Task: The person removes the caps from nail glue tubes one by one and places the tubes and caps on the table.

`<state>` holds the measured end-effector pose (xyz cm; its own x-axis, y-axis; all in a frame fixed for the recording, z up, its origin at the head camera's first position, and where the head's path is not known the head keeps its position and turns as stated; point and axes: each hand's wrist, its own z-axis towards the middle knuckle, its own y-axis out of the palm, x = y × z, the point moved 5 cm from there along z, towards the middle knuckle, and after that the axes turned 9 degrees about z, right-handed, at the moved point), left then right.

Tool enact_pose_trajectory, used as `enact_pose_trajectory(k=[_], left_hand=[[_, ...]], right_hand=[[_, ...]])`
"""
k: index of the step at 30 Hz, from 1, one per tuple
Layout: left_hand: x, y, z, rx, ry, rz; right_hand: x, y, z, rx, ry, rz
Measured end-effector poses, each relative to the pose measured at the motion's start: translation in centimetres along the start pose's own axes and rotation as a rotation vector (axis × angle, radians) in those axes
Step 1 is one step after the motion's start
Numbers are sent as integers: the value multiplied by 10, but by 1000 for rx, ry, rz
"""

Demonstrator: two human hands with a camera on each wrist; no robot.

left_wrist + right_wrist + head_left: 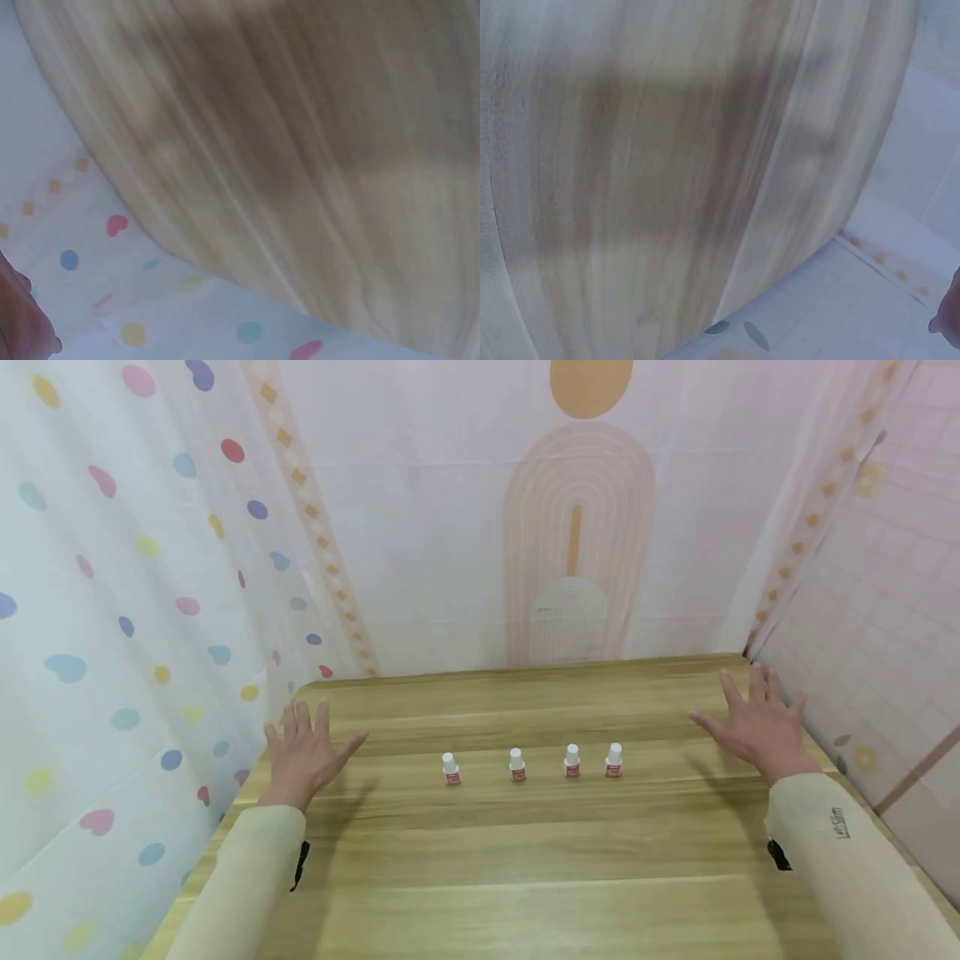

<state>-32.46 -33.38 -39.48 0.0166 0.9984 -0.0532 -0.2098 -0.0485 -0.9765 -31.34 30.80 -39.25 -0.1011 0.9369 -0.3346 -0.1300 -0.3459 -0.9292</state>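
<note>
Several small white-capped bottles with red-and-white labels stand upright in a loose row on the wooden table: a leftmost bottle (451, 770), a second bottle (517, 765), a third bottle (572, 762) and a rightmost bottle (613, 761). My left hand (303, 758), fingers spread and holding nothing, is over the table's left side, left of the row. On the other side my right hand (761, 725) is spread the same way near the right edge, apart from the bottles. Only a bit of each hand enters its wrist view, at a lower corner.
The wooden table (480, 852) has rounded far corners. A patterned white curtain (420, 552) hangs behind it, a dotted curtain (150, 635) along the left, and a brick-patterned curtain (892, 585) along the right. Both forearms cast shadows on the tabletop.
</note>
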Motion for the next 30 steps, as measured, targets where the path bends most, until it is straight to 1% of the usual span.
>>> enact_pose_trajectory(k=[3,6,11,18,21,25,28,30], left_hand=[[7,-7,5,16,7,-3],[15,-14,11,19,16,-18],[30,-25,20,-2,33,-40],[55,-37,29,-16,74,-52],[65,-43,34,9,85,-37],[78,-53,45,63,105,1],[90,-58,51,80,119,9],[99,-60,53,74,125,8]], right_hand=[[-4,-4,2,-4,4,23],[-9,-8,4,-14,14,46],[-21,-15,9,-24,12,69],[-34,-17,15,-4,-9,56],[-40,-18,16,14,-18,43],[-45,-22,19,56,-29,31],[-52,-27,23,75,-36,40],[-58,-29,24,80,-42,46]])
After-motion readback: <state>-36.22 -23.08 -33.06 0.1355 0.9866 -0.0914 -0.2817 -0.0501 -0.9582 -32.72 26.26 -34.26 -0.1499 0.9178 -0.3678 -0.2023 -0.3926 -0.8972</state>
